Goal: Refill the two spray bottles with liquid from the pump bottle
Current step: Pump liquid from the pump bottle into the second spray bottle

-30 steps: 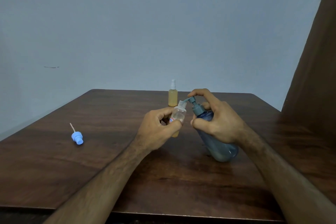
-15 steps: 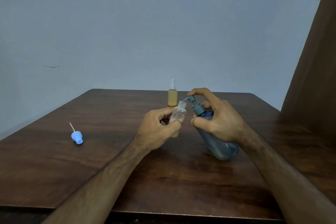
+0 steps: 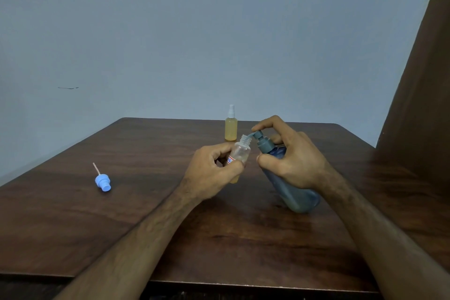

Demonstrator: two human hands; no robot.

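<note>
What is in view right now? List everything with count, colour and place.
open bottle: 1, clear with a little yellow liquid at the bottom, capless, held tilted above the table centre
pump bottle: 1, blue-grey, tilted right of centre, base on the table, spout at the open bottle's mouth
capped bottle: 1, yellow liquid, white sprayer on, upright at the far centre
spray cap: 1, blue with a thin tube, lying at the left
table: 1, dark brown wood, fills the lower frame
wall: 1, pale grey-blue, behind
panel: 1, brown, right edge
left hand: 1, grips the open bottle
right hand: 1, holds the pump bottle, forefinger on the pump head
</note>
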